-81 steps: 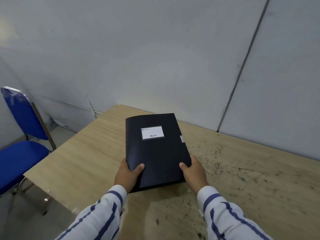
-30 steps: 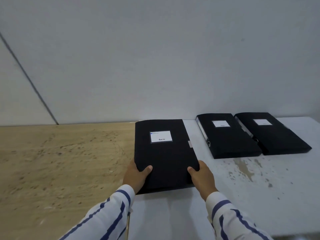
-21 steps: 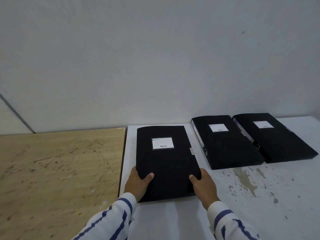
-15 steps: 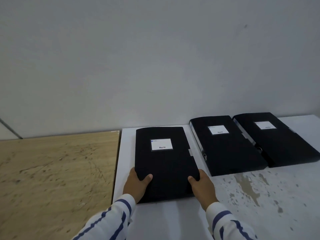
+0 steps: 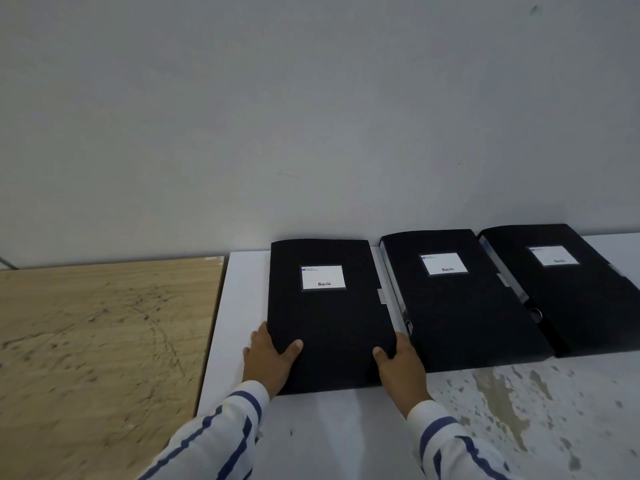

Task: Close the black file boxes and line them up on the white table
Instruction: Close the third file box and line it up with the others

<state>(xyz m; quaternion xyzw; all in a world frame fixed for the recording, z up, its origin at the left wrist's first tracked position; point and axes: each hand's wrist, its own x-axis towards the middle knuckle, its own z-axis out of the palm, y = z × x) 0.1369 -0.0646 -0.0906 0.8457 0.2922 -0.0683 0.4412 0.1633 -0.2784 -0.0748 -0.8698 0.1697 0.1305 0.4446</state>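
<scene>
A closed black file box (image 5: 329,317) with a white label lies flat on the white table (image 5: 346,434), close to the wall. My left hand (image 5: 270,362) grips its near left corner and my right hand (image 5: 401,365) grips its near right corner, thumbs on the lid. To its right a second closed black file box (image 5: 457,306) lies beside it, nearly touching. A third black file box (image 5: 568,289) lies further right, and its far right end is cut off by the frame.
A wooden table (image 5: 104,341) adjoins the white table on the left. A plain grey wall (image 5: 311,116) runs right behind the boxes. The white table's near right area shows brown stains (image 5: 502,400).
Both hands carried the file box from the wooden table rightward onto the white table and slid it toward the wall, beside the second box.
</scene>
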